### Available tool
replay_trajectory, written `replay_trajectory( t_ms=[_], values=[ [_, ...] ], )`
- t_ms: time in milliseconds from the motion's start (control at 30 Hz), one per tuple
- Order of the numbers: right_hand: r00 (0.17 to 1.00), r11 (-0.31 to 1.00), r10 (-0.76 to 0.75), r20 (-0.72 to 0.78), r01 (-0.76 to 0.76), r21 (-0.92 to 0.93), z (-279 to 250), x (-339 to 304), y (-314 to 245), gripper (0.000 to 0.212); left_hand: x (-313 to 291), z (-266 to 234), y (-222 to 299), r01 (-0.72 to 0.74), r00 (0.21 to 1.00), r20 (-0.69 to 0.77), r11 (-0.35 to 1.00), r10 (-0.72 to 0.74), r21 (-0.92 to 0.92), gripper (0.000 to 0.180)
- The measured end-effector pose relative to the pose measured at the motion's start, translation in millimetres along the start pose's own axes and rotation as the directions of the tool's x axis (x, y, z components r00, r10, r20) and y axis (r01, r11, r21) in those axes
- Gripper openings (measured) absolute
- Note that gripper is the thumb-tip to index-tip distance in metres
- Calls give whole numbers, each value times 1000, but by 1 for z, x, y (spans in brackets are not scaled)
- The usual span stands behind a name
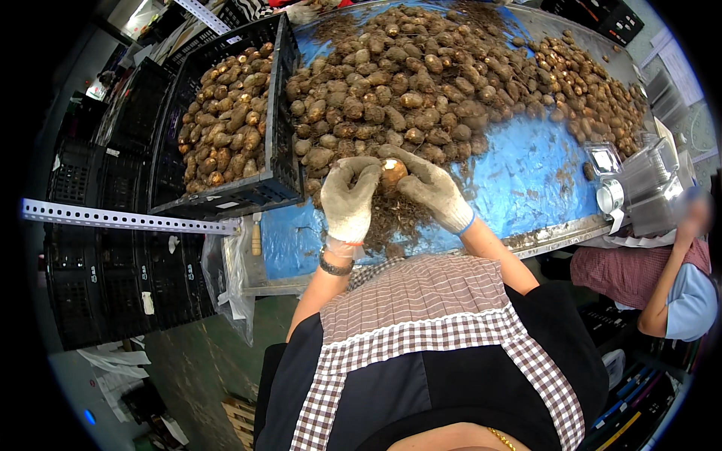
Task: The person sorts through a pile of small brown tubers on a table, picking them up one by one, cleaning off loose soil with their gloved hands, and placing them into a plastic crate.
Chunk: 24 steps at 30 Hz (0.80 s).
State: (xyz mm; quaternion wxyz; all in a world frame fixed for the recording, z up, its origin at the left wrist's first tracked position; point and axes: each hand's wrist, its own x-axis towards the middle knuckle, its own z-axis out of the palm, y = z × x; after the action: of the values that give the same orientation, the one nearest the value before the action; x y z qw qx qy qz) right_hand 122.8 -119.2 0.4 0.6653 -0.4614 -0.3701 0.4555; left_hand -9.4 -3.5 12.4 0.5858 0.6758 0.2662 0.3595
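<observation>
A small brown taro corm (392, 176) with a pale cut spot on top sits between my two gloved hands. My left hand (350, 197), in a dirty grey-white work glove, curls its fingers and thumb against the corm's left side. From the right, my right hand (436, 192), gloved the same way, presses thumb and fingers to it. Both hands are closed on it, just in front of a large heap of taro corms (406, 83). Below them, loose soil and root fibres (387, 222) lie on a blue plastic sheet (541, 161).
A black crate (284, 143) of corms stands at the left. A smaller corm heap (587, 90) lies at the far right. Clear plastic containers (650, 184) and a tape roll (609, 197) are at the right, near another person's arm (665, 297). A wooden handle (256, 239) rests by the crate.
</observation>
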Motion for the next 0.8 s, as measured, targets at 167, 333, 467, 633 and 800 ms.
replay_trajectory(
  t_ms=[167, 333, 467, 633, 800],
  values=[
    [993, 945, -9, -114, 46, 324, -2, -3, 8, 65, 0, -19, -27, -153, 988, 24, 933, 154, 327, 17],
    [992, 937, -22, -121, 63, 344, -10, -2, 10, 67, -1, -22, -26, -17, 997, -75, 993, 26, 117, 15],
    [996, 944, -50, -79, 73, 322, 2, -3, 10, 66, 10, 11, 3, -428, 901, 4, 887, 434, 172, 29],
    [999, 927, 0, -38, 14, 376, 3, -4, 20, 64, -4, 23, 14, -78, 997, -30, 893, 73, -442, 14],
    [993, 798, -110, -48, 117, 592, 5, 1, 13, 63, 7, -1, -14, -405, 910, 27, 873, 413, 271, 7]
  ],
)
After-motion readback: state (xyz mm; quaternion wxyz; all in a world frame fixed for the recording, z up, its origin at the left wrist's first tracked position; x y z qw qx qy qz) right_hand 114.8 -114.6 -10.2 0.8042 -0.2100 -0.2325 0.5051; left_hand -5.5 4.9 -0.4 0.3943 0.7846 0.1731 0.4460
